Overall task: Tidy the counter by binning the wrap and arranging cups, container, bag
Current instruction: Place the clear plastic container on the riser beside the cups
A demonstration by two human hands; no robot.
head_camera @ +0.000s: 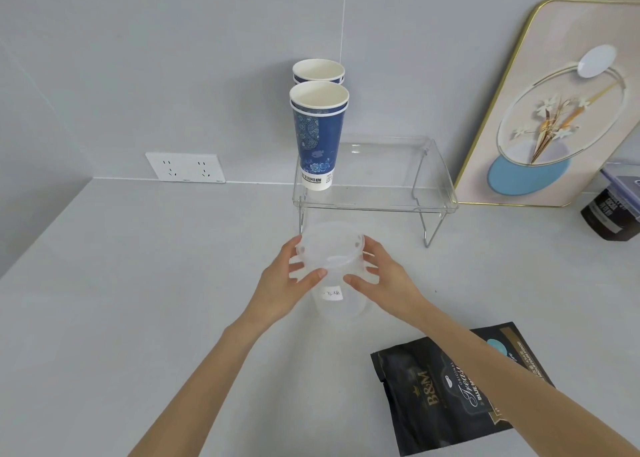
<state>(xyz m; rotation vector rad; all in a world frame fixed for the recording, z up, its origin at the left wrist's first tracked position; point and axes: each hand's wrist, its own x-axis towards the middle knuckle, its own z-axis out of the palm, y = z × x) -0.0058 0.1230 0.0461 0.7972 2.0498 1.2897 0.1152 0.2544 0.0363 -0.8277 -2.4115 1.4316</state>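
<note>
A clear plastic container (337, 285) with a lid and a small white label stands on the grey counter (138, 300), just in front of a clear shelf rack (433, 200). My left hand (289, 283) and my right hand (384, 278) grip it from either side near the lid. Two stacks of blue patterned paper cups stand on the rack's left end: the nearer cups (318, 134) in front, the farther cups (318, 72) behind them by the wall. A black coffee bag (436, 397) lies flat on the counter at the lower right, partly under my right forearm.
A gold-framed picture (554, 110) leans on the wall at the right. Beside it stand a dark jar (609, 217) and a box at the frame's edge. A white double socket (187, 167) sits low on the tiled wall at the left.
</note>
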